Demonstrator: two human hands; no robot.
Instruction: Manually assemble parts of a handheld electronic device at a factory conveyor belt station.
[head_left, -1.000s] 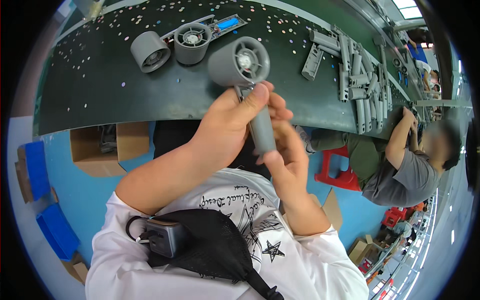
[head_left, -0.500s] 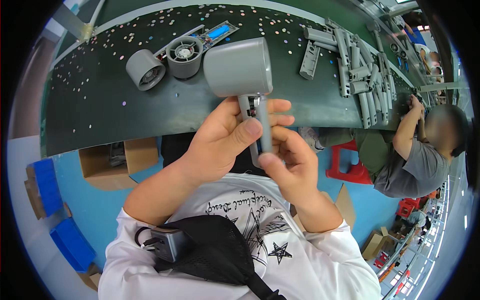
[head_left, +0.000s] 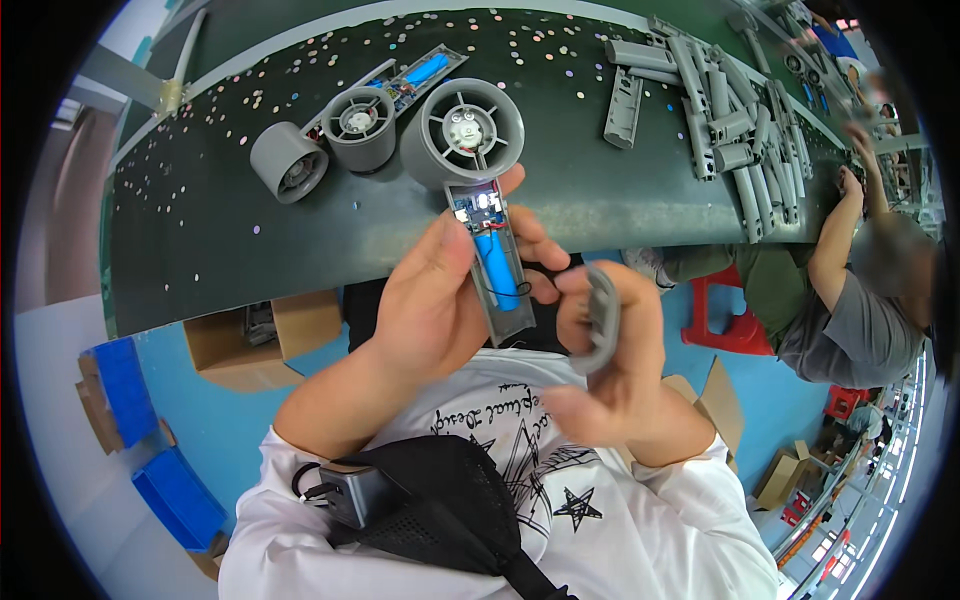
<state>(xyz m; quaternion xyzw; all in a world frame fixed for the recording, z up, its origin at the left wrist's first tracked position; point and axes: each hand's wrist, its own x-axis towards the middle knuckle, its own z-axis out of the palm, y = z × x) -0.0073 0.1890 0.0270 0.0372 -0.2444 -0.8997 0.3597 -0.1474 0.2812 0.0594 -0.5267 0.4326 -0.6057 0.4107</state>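
Note:
My left hand grips the open handle of a grey hair-dryer-shaped device. Its round head is turned so the spokes and the pale hub inside show. In the handle lie a circuit board and a blue battery cell, with a thin dark wire looped near the cell's lower end. My right hand, partly smeared by motion, holds a curved grey handle cover just right of the device, apart from it.
Behind stand two similar grey heads, one with an opened handle with a blue cell. Many grey handle shells are heaped at the right. Small dots speckle the dark table. A co-worker sits at right, beside a red stool.
The handle cover has come off into my right hand, which has moved right. The device has turned, so its spoked end and the handle's inside now show.

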